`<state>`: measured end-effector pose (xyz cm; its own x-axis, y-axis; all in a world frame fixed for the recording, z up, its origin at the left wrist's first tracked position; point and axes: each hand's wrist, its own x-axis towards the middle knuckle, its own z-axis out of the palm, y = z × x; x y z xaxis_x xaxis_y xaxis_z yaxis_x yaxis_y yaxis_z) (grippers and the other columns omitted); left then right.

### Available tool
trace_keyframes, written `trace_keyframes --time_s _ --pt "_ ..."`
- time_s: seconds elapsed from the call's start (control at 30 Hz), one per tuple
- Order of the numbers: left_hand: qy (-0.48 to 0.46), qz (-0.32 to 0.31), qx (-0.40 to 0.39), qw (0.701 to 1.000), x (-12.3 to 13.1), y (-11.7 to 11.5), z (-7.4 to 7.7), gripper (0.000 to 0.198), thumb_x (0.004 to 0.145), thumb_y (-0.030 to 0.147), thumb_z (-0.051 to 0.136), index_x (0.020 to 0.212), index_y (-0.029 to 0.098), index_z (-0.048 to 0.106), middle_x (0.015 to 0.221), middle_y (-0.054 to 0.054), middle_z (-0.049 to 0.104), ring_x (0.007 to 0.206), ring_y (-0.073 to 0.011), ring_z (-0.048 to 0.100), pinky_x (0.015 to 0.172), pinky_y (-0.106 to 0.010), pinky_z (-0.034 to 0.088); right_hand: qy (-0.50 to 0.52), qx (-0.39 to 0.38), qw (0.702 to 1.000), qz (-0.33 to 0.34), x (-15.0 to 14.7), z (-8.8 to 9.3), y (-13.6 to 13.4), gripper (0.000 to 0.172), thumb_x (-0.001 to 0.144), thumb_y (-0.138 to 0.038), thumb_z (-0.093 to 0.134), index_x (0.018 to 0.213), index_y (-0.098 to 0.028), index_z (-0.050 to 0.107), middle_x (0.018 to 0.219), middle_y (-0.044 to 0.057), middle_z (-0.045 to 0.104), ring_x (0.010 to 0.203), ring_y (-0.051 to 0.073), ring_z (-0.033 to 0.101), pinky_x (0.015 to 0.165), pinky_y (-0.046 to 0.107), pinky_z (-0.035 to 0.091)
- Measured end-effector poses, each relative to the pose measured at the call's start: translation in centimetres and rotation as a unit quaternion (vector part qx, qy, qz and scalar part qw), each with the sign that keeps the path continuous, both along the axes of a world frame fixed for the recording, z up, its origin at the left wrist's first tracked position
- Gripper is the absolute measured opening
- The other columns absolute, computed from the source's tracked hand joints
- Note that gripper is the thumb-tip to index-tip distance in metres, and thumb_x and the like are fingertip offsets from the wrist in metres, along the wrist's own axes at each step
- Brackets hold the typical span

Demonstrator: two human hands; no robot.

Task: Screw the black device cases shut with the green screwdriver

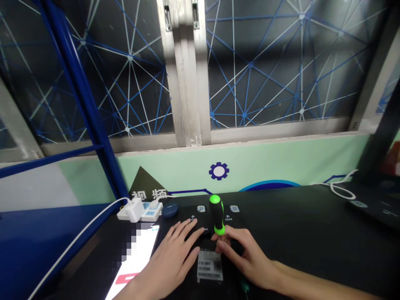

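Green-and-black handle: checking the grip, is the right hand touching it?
Touching: the head view shows the right hand with fingers against the foot of the green-and-black handle.

Beyond the screwdriver handle (pixel 216 214) held in the right hand (pixel 246 260), the dark tabletop (pixel 296 233) gives room to pass. Leftward of the grip, the left hand (pixel 173 262), a phone (pixel 134 258) and a power strip (pixel 142 211) stand in the way.

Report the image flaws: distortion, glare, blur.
In the head view, wide-angle distortion tilts the blue steel post and window frame; the phone screen glares white, with a pixelated patch; the left hand and right hand look sharp, without motion blur.
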<state>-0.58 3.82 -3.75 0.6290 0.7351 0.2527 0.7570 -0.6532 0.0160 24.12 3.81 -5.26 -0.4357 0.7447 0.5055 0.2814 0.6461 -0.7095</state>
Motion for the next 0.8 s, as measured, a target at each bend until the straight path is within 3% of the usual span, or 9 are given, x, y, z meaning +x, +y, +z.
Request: trace_keyframes --time_s 0.23,0.5,0.8 --pt "-0.010 -0.009 0.006 1.000 -0.17 -0.03 -0.09 0.045 0.105 0.038 0.038 0.149 0.033 0.036 0.155 -0.002 0.037 0.141 -0.0275 0.036 0.111 -0.050 0.039 0.014 -0.016 1.000 -0.006 -0.21 0.09 0.17 0.020 0.098 -0.036 0.052 0.095 -0.018 0.061 0.075 0.000 0.066 0.069 0.014 0.059 0.070 0.025 0.046" --pt "-0.004 -0.012 0.004 1.000 -0.20 0.03 -0.05 0.045 0.105 0.037 0.036 0.150 0.033 0.034 0.156 -0.001 0.036 0.142 -0.0269 0.034 0.112 -0.050 0.037 0.008 0.028 0.999 -0.038 0.31 -0.26 0.07 0.018 0.096 -0.035 0.056 0.093 -0.019 0.065 0.079 0.001 0.067 0.072 0.016 0.061 0.073 0.027 0.047" --pt "-0.002 -0.006 0.005 1.000 -0.19 0.06 -0.03 0.045 0.105 0.038 0.036 0.149 0.033 0.035 0.155 -0.002 0.037 0.141 -0.0274 0.036 0.112 -0.050 0.038 0.043 0.015 0.998 -0.042 -0.10 -0.29 0.31 0.021 0.095 -0.037 0.058 0.091 -0.018 0.065 0.074 0.001 0.068 0.065 0.015 0.060 0.066 0.025 0.050"
